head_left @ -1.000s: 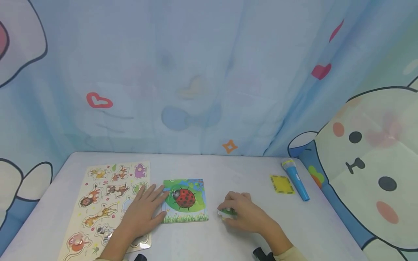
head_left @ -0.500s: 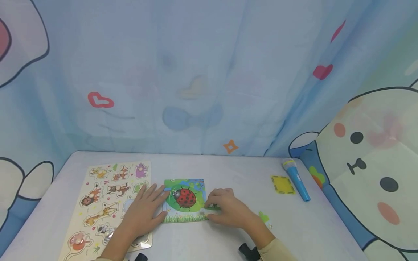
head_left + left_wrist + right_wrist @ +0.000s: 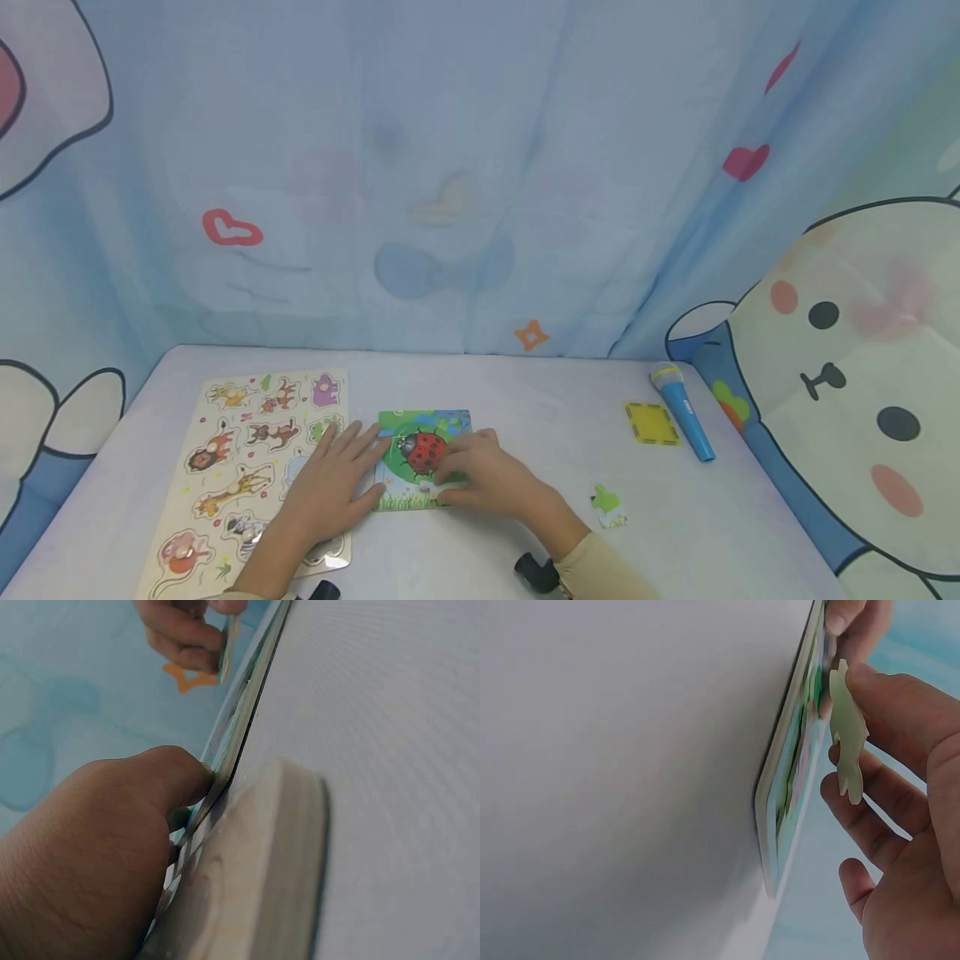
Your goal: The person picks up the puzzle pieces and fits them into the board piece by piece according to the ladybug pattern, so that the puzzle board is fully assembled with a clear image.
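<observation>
A small ladybird puzzle board (image 3: 420, 442) lies flat on the table. My left hand (image 3: 341, 475) rests with straight fingers against its left edge; in the left wrist view the thumb (image 3: 161, 776) touches the board's edge (image 3: 251, 705). My right hand (image 3: 468, 475) is over the board's lower right part and pinches a pale green puzzle piece (image 3: 847, 731) between thumb and fingers, held close to the board's face (image 3: 791, 787). The same piece (image 3: 229, 646) shows at the far end in the left wrist view.
A wooden animal peg puzzle (image 3: 240, 450) lies left of the ladybird board, partly under my left hand. One loose green piece (image 3: 606, 505) lies on the table to the right. A yellow card (image 3: 651, 423) and a blue toy microphone (image 3: 681, 411) sit at the far right. Curtains enclose the table.
My right hand picked a piece off the table and carried it left onto the ladybird board. One loose green piece stayed behind. The left hand has not moved.
</observation>
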Available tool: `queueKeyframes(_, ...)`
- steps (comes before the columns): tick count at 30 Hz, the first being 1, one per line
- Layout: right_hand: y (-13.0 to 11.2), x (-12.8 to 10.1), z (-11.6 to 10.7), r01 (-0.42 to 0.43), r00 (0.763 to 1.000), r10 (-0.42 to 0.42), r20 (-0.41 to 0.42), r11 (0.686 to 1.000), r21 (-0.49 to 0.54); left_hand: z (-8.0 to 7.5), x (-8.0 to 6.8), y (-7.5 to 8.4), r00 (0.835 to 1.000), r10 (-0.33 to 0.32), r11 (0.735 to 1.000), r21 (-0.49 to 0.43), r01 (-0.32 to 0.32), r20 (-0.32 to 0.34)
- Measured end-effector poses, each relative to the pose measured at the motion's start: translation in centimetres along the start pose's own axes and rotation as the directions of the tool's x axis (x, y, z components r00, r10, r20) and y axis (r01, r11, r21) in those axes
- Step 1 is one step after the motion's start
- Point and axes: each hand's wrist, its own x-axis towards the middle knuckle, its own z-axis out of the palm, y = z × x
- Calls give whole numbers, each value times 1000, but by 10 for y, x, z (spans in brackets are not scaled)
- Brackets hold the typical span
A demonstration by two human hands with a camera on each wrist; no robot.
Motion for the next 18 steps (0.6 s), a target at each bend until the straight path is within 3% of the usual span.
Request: queueKeyframes(18,-9,19,13,15,999,-10,53,995,-102,4,1,-2,998,29,1000,-2,-29,-54)
